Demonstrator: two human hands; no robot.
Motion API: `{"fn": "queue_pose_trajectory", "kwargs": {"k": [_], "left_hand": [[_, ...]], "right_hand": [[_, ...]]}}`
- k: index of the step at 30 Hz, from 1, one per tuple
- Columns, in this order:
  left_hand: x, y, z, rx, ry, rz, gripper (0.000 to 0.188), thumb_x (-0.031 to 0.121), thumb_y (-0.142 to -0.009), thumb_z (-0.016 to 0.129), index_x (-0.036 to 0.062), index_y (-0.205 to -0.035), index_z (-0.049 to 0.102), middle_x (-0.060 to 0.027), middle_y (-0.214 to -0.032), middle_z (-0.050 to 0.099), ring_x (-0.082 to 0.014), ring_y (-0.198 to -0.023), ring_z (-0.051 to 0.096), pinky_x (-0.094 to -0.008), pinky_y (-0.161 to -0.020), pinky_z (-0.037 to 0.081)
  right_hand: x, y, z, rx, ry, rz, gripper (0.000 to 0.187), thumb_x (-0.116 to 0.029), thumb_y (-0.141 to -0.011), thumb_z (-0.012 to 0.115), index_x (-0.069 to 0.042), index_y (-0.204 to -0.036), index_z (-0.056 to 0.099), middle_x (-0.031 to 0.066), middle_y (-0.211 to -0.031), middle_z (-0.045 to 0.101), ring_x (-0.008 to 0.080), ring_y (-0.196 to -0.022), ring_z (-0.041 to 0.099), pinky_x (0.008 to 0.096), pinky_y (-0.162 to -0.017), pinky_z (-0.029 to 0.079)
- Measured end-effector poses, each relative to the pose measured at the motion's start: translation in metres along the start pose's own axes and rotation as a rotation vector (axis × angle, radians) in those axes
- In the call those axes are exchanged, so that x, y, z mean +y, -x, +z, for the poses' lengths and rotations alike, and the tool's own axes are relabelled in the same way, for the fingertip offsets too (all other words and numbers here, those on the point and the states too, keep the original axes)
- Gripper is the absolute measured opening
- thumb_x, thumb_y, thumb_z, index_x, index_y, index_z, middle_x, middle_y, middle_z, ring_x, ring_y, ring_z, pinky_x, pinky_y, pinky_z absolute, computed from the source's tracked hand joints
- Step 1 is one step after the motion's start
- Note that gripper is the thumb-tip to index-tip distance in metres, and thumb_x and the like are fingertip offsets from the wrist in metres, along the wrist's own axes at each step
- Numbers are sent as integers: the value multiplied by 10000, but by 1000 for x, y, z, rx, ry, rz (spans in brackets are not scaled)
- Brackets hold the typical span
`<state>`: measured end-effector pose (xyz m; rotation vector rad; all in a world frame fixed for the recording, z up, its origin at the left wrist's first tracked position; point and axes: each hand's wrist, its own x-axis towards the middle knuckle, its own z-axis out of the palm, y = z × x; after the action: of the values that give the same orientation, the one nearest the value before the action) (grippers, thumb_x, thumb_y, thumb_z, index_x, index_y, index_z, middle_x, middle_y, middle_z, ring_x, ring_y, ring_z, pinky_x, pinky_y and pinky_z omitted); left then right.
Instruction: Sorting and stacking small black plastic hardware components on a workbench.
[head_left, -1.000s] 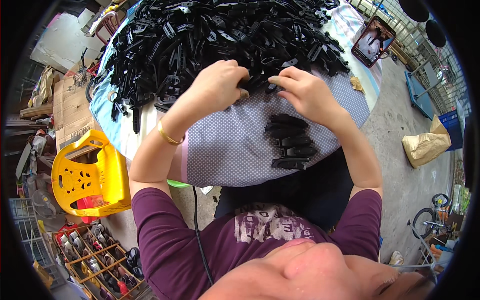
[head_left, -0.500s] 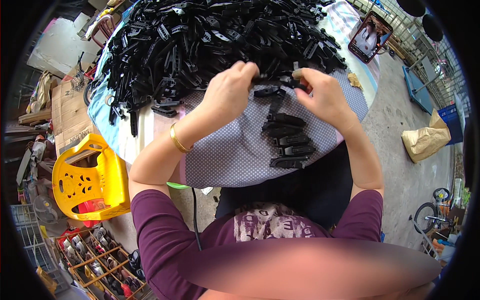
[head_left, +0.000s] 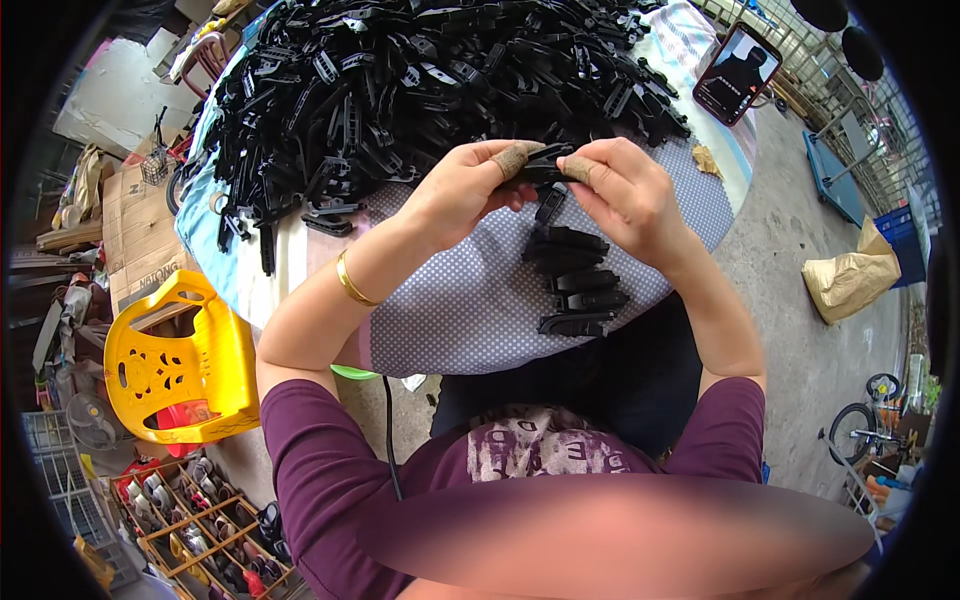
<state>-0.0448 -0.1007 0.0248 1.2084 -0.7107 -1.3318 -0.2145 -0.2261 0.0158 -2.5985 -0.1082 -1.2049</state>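
Between my two hands, above the cloth-covered table, is a slim black plastic clip-like part [head_left: 545, 168]. My left hand [head_left: 462, 192] pinches its left end, and a tan wrap covers the thumb. The right end sits in the closed fingers of my right hand [head_left: 632, 196], whose thumb also has a tan wrap. Just below them, a short column of similar black parts [head_left: 585, 279] lies on the dotted grey cloth [head_left: 450, 290]. Behind my hands spreads a big heap of the same black parts [head_left: 420, 95]; their exact kind cannot be made out.
At the table's far right stands a phone [head_left: 738, 75] with a lit screen, near a crumpled tan scrap [head_left: 705, 160]. A yellow plastic chair [head_left: 215, 350] is close on the left. On the right floor are a paper sack [head_left: 852, 275] and a blue trolley [head_left: 835, 180].
My left hand has come down and right from the heap to meet my right hand. Both now grip one black part together. The phone's picture has changed.
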Motion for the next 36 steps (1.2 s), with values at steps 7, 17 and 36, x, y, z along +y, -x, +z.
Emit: {"fn": "queue_pose_trajectory", "kwargs": {"k": [7, 17, 36], "left_hand": [[2, 4, 6, -36, -332, 83, 366, 191, -942, 530, -46, -1220, 512, -54, -868, 602, -94, -690, 538, -229, -664, 489], [5, 11, 14, -8, -625, 187, 400, 35, -834, 624, -30, -1218, 533, -77, -856, 656, -100, -739, 608, -233, -654, 507], [6, 24, 25, -252, -886, 517, 346, 111, -756, 708, 63, -1087, 619, -127, -810, 655, -245, -671, 624, -326, -652, 511]], "right_hand": [[-8, 1, 1, -47, 88, -83, 314, 39, -666, 692, 6, -975, 650, 78, -881, 592, 214, -730, 588, 304, -589, 502], [-13, -6, -5, -59, -38, 86, 425, -4, -635, 718, -8, -1050, 627, 86, -941, 596, 264, -793, 594, 337, -720, 501], [19, -3, -13, -284, -808, 667, 225, -31, -827, 611, -11, -1047, 653, 95, -1014, 650, 124, -835, 596, 250, -740, 492]]}}
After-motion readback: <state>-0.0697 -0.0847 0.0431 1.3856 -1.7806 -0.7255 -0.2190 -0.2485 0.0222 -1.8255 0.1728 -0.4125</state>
